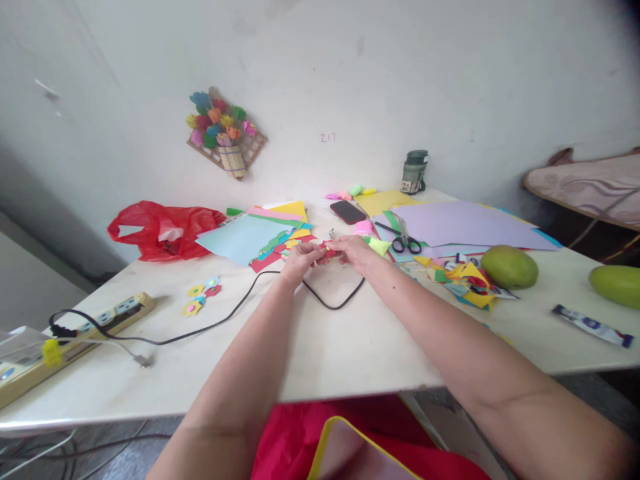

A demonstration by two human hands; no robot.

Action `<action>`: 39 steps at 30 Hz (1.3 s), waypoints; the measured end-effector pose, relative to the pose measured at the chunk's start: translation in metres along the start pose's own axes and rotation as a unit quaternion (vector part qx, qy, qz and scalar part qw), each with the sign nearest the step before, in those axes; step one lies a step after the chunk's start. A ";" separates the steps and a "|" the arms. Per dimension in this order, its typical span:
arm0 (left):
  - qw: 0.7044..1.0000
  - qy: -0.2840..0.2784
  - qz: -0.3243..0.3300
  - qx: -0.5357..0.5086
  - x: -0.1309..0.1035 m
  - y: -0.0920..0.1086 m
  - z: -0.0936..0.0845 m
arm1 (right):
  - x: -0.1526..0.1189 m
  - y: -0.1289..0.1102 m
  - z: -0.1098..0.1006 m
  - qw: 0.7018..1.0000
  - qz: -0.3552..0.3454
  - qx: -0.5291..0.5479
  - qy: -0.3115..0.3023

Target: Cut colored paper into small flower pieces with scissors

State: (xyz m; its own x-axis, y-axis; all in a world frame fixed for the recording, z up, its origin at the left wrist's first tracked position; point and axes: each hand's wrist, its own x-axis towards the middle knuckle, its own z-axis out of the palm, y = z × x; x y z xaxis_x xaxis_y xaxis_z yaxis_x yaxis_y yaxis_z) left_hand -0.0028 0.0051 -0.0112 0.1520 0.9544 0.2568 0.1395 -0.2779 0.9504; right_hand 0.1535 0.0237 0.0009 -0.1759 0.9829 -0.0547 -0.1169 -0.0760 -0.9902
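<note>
Between left fingers (315, 251) and right fingers (346, 246) sits red paper (329, 253).

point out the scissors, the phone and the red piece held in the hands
Scissors (405, 237): head view, near where the handles meet.
Phone (349, 213): head view, on its dark screen.
Red piece (329, 252): head view, on its visible middle.

Wall (320, 60): is bearing a reddish number (327, 137), reading "217" (first character possibly Z) | Dark bottle (415, 172): is carrying a pale label (411, 187), its characters appearing too small to read | Blue-and-white packet (593, 325): is showing markings, likewise illegible
</note>
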 end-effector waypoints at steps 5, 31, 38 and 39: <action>1.000 -0.006 -0.003 0.000 0.000 0.001 -0.001 | -0.001 -0.001 -0.001 1.000 0.006 -0.006 -0.005; 1.000 -0.001 0.008 -0.030 0.002 -0.001 0.001 | -0.002 -0.002 0.001 1.000 0.010 0.006 -0.014; 0.999 -0.008 0.016 -0.037 0.002 -0.001 0.001 | -0.002 -0.003 0.001 1.000 0.007 0.011 -0.012; 0.999 -0.008 0.015 -0.035 0.002 -0.001 0.001 | -0.003 -0.003 0.002 1.000 0.005 0.007 -0.009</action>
State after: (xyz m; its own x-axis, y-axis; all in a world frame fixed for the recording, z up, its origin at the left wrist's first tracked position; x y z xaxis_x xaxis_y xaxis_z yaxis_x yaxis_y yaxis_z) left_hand -0.0020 0.0071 -0.0117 0.1703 0.9440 0.2828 0.0654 -0.2972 0.9526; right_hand 0.1528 0.0210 0.0039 -0.1950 0.9788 -0.0621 -0.1294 -0.0884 -0.9876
